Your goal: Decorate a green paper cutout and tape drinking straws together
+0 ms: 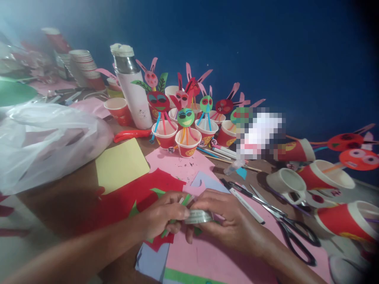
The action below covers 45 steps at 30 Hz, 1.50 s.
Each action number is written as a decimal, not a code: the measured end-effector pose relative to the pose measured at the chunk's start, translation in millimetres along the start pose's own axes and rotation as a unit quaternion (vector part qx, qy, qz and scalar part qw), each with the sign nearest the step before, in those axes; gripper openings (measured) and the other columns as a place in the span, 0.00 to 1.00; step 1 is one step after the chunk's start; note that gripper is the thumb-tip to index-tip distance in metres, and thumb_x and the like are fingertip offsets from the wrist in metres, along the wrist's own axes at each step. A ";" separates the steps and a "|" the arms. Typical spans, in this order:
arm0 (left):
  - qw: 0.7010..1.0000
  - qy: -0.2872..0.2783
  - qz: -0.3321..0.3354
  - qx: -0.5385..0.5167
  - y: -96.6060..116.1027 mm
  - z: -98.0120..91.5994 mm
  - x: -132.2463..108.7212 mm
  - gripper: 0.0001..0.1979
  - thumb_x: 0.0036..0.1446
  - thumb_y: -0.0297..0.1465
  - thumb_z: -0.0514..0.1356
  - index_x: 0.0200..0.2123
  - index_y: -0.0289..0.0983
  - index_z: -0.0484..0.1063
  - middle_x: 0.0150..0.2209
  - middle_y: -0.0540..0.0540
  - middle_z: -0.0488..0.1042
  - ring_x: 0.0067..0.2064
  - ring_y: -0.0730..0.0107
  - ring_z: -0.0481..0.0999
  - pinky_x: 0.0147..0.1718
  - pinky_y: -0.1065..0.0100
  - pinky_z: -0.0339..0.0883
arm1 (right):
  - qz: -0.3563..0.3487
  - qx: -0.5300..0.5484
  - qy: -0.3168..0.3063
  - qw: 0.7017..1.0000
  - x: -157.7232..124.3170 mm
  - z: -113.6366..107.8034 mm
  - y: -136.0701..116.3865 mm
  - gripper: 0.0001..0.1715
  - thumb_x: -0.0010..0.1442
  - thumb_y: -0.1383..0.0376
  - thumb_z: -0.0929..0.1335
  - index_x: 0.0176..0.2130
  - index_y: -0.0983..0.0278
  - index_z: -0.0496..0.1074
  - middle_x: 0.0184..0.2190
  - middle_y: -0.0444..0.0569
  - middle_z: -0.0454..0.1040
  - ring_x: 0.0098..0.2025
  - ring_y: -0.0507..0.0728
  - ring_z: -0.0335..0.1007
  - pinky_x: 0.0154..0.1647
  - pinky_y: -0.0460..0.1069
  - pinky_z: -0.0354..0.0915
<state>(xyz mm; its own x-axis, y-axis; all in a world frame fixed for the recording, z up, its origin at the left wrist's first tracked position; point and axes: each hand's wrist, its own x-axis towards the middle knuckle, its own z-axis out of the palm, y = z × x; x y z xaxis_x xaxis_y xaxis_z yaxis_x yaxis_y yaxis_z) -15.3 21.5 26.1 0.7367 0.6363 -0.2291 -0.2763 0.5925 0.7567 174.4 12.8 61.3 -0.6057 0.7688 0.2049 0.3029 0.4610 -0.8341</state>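
Note:
Both hands meet above coloured paper near the table's front. My left hand (164, 215) is closed around a thin green strip (186, 200), its thumb against the edge of a roll of clear tape (199, 216). My right hand (226, 215) grips that roll between thumb and fingers. Under the hands lie red paper (118, 205) and pink paper (195, 256), with green scraps close to my left hand. The exact hold of the left fingertips is partly hidden.
Scissors (296, 236) and a pen (247, 205) lie to the right. Paper cups with paper-faced figures (188, 148) stand behind, beside a white flask (136, 94). A plastic bag (53, 146) and yellow paper (122, 163) are on the left; a mug (286, 183) stands right.

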 end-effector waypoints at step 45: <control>0.999 -0.049 0.010 0.019 6.2 -4.1 -4.2 0.13 0.49 0.38 0.63 0.33 0.35 0.67 0.18 0.51 0.71 0.14 0.82 0.57 0.13 0.75 0.39 | -0.012 0.153 0.043 0.987 1.3 -0.2 9.1 0.08 0.59 0.71 0.68 0.39 0.61 0.75 0.34 0.48 0.75 0.37 0.56 0.71 0.39 0.51 0.67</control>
<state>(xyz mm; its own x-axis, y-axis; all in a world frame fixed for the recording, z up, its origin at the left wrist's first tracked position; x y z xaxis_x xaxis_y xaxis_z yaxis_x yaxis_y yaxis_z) -22.7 24.5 29.3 0.7882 0.5959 -0.1542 -0.2693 0.5591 0.7842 176.6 18.1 54.0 -0.5410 0.8002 0.2588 0.0448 0.3347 -0.9413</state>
